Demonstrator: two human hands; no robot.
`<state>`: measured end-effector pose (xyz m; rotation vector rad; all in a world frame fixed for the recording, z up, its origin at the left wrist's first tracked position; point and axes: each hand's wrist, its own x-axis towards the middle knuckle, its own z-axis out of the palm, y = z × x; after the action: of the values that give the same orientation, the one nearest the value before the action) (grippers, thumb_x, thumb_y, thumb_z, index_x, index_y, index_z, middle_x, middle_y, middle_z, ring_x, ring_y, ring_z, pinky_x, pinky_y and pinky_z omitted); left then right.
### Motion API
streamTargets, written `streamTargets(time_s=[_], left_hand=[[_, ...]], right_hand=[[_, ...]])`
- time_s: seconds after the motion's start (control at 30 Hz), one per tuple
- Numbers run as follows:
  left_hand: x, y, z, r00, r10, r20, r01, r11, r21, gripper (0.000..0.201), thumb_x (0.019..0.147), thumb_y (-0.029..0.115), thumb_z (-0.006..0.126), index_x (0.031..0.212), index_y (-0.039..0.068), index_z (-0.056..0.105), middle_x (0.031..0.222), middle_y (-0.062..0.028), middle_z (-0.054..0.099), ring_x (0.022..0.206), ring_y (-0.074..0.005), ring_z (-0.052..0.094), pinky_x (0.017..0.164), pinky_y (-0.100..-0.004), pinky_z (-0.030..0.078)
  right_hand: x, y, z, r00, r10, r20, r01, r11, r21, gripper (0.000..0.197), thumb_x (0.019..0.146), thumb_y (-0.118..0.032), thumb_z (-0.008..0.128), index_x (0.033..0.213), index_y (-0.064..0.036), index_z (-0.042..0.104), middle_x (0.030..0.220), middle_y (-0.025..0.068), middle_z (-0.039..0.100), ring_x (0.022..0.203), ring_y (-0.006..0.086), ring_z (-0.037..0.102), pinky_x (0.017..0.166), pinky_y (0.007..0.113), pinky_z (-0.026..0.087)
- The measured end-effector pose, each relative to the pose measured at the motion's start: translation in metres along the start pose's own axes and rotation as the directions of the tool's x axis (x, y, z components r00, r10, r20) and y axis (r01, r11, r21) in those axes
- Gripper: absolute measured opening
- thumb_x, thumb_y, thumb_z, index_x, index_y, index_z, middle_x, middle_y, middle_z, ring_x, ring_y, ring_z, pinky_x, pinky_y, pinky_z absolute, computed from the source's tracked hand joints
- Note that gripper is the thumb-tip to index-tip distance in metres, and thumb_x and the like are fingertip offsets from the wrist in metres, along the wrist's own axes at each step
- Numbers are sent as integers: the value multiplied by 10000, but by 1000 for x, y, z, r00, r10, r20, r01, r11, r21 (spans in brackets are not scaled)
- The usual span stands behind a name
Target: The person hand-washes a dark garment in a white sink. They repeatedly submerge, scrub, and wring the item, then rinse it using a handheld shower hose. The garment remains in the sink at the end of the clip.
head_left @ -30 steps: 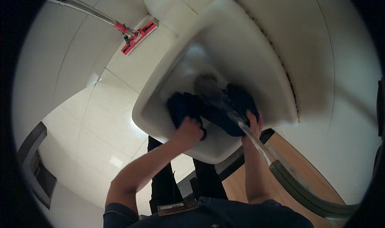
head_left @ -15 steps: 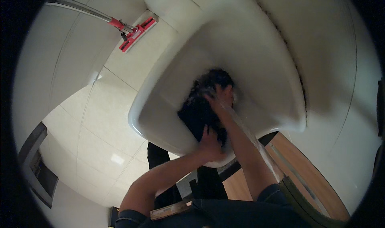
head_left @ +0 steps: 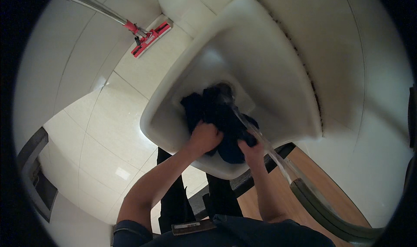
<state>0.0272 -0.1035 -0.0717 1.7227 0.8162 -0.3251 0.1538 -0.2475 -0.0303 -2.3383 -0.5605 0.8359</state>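
Note:
A soaked dark blue cloth (head_left: 226, 123) lies bunched in the white sink (head_left: 278, 88); what kind of garment or cloth it is, I cannot tell. My left hand (head_left: 206, 137) is closed on its near left part, with the fingers curled into the fabric. On the right, my right hand (head_left: 252, 151) pinches the near right edge, thumb on top and the other fingers mostly hidden. A stream of water (head_left: 261, 139) from a green hose (head_left: 319, 208) passes just over the right hand and lands on the far part of the cloth.
A red-headed mop (head_left: 151, 39) stands on the tiled floor (head_left: 110, 129) at the far left. A tiled wall (head_left: 343, 95) borders the sink on the right. Beneath the hose is a wood-coloured panel (head_left: 282, 195). A dark grey frame (head_left: 32, 160) shows at the far left edge.
Both hands have drawn apart: the left moved left and away, the right came back toward me. The cloth has spread out nearer the front rim, and the hose end now shows more.

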Motion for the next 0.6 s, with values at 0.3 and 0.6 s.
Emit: streamTargets(time_s=[0.3,0.6], left_hand=[[52,-21,-7,932,174,-317,54,799,599,641,741,200,650,1312,109,373,984,-163,616,982,-310,580,917,-542,377],[55,3,-5,931,-243,272,-44,666,745,328,771,231,629,1074,104,644,1058,-90,632,1002,-257,590,879,-516,439]], right_hand=[[3,-17,-42,948,-119,294,227,903,-366,366,680,-175,719,1007,-82,582,1029,145,585,971,311,566,848,377,450],[100,34,80,922,-293,253,387,656,-648,660,734,-492,669,1264,-143,488,1309,238,385,1142,452,414,888,499,426]])
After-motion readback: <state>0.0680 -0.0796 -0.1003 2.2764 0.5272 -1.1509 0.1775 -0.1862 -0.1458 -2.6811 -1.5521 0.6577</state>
